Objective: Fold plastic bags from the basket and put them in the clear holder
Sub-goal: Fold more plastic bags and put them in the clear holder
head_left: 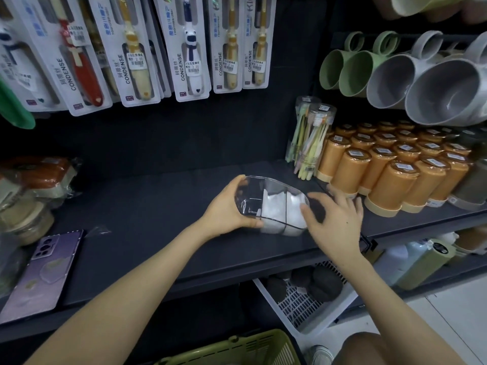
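Olive-green slotted plastic basket [237, 349] sits closest, at the bottom edge, below and short of both hands. Far to the left of the grip, a purple smartphone [44, 270] lies flat on the dark shelf [147, 214].

The left hand [226, 209] reaches in on a nearly straight forearm. It clasps the left end of the clear, divided plastic holder [250, 196], thumb over the far rim and fingers curled under the near edge. The holder rests on the shelf, tipped a little toward the viewer. Folded white plastic bags [274, 209] fill the two compartments just right of that grip; the compartment inside it looks bare.

At the holder's right end the right hand [334, 219] hovers with its fingers spread. A dark, blurred patch sits between thumb and forefinger, perhaps a black bag; whether the hand holds it cannot be told. Below that hand, a white slotted crate [297, 306] holds dark crumpled bundles [324, 285], likely unfolded bags. Orange lidded tumblers [382, 180] stand just beyond.

The bags should be feather-light, limp and slippery, springing open unless pinched flat across the fold. The holder looks rigid, light and smooth, so it is best braced at its end wall.
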`<move>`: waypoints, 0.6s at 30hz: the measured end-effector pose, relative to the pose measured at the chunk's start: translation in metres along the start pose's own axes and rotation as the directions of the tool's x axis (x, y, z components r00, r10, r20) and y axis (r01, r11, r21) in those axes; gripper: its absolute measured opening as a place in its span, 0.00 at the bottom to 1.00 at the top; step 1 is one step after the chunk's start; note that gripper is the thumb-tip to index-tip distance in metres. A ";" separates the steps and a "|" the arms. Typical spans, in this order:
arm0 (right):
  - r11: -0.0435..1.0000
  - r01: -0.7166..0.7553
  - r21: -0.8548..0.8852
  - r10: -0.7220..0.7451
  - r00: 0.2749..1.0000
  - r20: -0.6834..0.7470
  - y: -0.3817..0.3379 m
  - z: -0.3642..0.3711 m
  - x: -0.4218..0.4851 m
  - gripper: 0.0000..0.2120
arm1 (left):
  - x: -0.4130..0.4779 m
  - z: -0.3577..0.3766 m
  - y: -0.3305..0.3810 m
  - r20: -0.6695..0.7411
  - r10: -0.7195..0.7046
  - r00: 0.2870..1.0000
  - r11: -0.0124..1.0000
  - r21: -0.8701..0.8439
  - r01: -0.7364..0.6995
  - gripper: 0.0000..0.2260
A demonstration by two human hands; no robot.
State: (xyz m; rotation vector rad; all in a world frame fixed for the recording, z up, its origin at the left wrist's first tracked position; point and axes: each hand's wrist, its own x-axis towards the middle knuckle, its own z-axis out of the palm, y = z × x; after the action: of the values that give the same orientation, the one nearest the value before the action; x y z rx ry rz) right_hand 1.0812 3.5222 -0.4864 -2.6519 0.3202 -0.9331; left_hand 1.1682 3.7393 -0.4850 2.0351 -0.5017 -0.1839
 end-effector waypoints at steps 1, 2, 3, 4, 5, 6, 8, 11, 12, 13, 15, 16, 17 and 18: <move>0.998 -0.060 0.009 0.060 0.998 -0.023 0.007 0.002 -0.007 0.23 | 0.006 0.001 0.001 -0.009 -0.009 1.000 1.000 -0.003 0.009 0.54; 0.994 -0.107 0.007 0.107 0.994 -0.024 0.014 0.006 -0.013 0.24 | 0.012 0.001 0.001 -0.019 -0.017 1.000 1.000 -0.005 0.017 0.54; 0.991 -0.134 -0.008 0.134 0.991 -0.003 0.020 0.011 -0.020 0.25 | 0.018 0.001 0.002 -0.030 -0.024 0.999 1.000 -0.004 0.024 0.54; 0.989 -0.143 -0.034 0.144 0.989 0.035 0.025 0.017 -0.025 0.26 | 0.023 0.001 0.003 -0.040 -0.036 0.999 0.999 -0.001 0.036 0.54; 0.989 -0.137 -0.063 0.142 0.986 0.083 0.030 0.022 -0.028 0.28 | 0.029 0.001 0.004 -0.049 -0.050 0.998 0.999 -0.001 0.050 0.53; 0.989 -0.120 -0.088 0.131 0.982 0.134 0.033 0.028 -0.031 0.29 | 0.034 0.001 0.004 -0.054 -0.065 0.996 0.998 -0.005 0.065 0.53; 0.989 -0.061 -0.132 0.089 0.971 0.220 0.037 0.039 -0.033 0.30 | 0.044 0.000 0.005 -0.056 -0.089 0.994 0.996 -0.014 0.088 0.53; 0.985 -0.018 -0.172 0.067 0.957 0.284 0.039 0.051 -0.035 0.30 | 0.057 0.000 0.005 -0.047 -0.120 0.992 0.993 -0.018 0.119 0.54; 0.983 -0.014 -0.183 0.067 0.956 0.285 0.039 0.051 -0.036 0.29 | 0.061 0.000 0.004 -0.041 -0.133 0.990 0.991 -0.020 0.133 0.54; 0.981 -0.012 -0.192 0.067 0.957 0.281 0.038 0.052 -0.037 0.28 | 0.065 0.000 0.003 -0.033 -0.148 0.988 0.989 -0.023 0.147 0.54; 0.980 -0.013 -0.200 0.066 0.963 0.262 0.038 0.051 -0.037 0.28 | 0.071 -0.001 0.001 -0.016 -0.171 0.985 0.985 -0.033 0.170 0.55; 0.979 -0.015 -0.202 0.067 0.965 0.252 0.038 0.050 -0.037 0.27 | 0.073 -0.001 0.000 -0.007 -0.177 0.984 0.984 -0.037 0.176 0.55; 0.979 -0.017 -0.204 0.068 0.967 0.247 0.037 0.050 -0.036 0.27 | 0.074 -0.001 -0.001 0.001 -0.179 0.984 0.983 -0.040 0.179 0.56; 0.979 -0.019 -0.204 0.070 0.967 0.246 0.036 0.050 -0.036 0.27 | 0.074 -0.002 -0.002 0.009 -0.180 0.984 0.983 -0.039 0.180 0.56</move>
State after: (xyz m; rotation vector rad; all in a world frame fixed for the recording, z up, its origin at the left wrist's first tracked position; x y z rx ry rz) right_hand 1.0813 3.5105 -0.5569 -2.8920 0.4307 -0.5656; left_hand 1.2364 3.7101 -0.4796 2.0407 -0.3141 -0.3057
